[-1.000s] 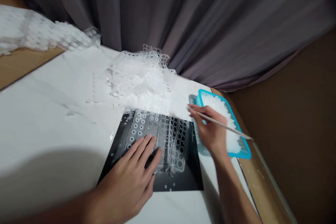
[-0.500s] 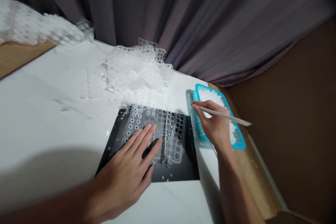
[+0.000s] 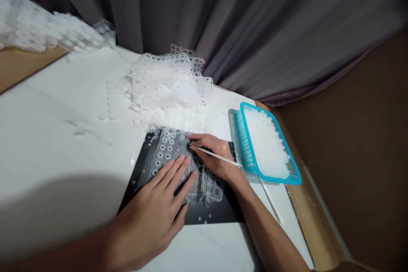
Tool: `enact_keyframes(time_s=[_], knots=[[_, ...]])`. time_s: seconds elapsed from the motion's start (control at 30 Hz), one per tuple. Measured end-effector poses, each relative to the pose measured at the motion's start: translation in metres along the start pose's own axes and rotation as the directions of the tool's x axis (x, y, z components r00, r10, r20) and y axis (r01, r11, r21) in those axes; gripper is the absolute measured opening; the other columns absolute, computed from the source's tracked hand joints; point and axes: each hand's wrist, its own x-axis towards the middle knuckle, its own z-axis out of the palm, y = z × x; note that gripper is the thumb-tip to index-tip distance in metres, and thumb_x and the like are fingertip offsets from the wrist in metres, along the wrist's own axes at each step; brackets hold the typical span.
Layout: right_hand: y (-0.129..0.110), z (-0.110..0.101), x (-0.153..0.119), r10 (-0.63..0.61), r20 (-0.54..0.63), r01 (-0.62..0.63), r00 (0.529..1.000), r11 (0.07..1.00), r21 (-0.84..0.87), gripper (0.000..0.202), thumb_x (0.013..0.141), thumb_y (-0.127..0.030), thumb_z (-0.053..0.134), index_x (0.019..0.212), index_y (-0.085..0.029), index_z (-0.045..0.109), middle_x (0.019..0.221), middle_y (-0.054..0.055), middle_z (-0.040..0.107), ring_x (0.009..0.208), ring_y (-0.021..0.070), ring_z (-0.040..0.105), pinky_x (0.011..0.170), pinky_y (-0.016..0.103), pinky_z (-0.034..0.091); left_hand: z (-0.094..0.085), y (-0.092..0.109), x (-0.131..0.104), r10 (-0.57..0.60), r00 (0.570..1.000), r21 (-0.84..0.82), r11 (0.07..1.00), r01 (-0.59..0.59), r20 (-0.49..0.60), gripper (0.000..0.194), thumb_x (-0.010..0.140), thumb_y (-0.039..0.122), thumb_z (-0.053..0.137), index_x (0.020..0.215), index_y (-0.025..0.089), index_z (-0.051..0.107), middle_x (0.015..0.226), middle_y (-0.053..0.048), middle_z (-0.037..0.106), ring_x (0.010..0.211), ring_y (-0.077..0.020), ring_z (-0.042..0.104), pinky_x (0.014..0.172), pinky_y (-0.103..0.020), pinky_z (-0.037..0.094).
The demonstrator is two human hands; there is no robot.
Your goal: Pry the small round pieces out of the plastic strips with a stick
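My left hand (image 3: pixel 165 195) lies flat, fingers stretched, over clear plastic sheets (image 3: pixel 164 148) punched with rows of round holes and rings. The sheets rest on a black mat (image 3: pixel 218 212). In my right hand (image 3: pixel 213 153) is a slim white stick-like tool (image 3: pixel 219 157), pinched between thumb and fingers. Its dark tip touches or hovers just over the sheets, beyond my left fingertips; which of the two I cannot tell. Small pale discs (image 3: pixel 205 219) are scattered on the mat. My right hand hides part of the sheets' right side.
A blue basket (image 3: pixel 245 144) filled with small white pieces (image 3: pixel 267 144) stands at the right. Behind the mat is a heap of perforated clear scraps (image 3: pixel 168 80). More perforated sheets (image 3: pixel 47 29) lie at the far left. A grey curtain (image 3: pixel 178 4) hangs behind the white tabletop (image 3: pixel 57 136).
My right hand has moved left with the tool, from over the blue basket's near side to the sheets on the mat. My left hand has stayed in place.
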Motion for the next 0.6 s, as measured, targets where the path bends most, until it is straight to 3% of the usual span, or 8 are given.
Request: enact_keyframes(time_s=[0.27,0.6], knots=[[-0.0018,0.0017,-0.001,0.035,-0.038,-0.033,0.999,0.999,0.039,0.008,0.106,-0.024,0.071,0.106,-0.026,0.079,0.127,0.006,0.083,0.112,0.0231,0.082,0.1,0.045,0.068,-0.0016,-0.0006,0.0011,0.021,0.999,0.006,1.0,-0.021,0.025,0.066,0.107,0.037,0.054,0.168,0.011,0.044,0.178,-0.02,0.033,0.168,-0.0369,0.028,0.137,-0.053,0.018],[-0.0005,-0.0001,-0.0008,0.011,-0.016,-0.011,1.0,1.0,0.011,0.012,0.107,-0.023,0.069,0.106,-0.025,0.08,0.128,0.007,0.083,0.112,0.0231,0.082,0.099,0.043,0.068,-0.002,-0.0024,0.0008,0.029,0.999,-0.009,1.0,-0.028,0.033,0.067,0.111,0.045,0.052,0.168,0.011,0.044,0.179,-0.02,0.031,0.168,-0.0373,0.027,0.138,-0.053,0.018]])
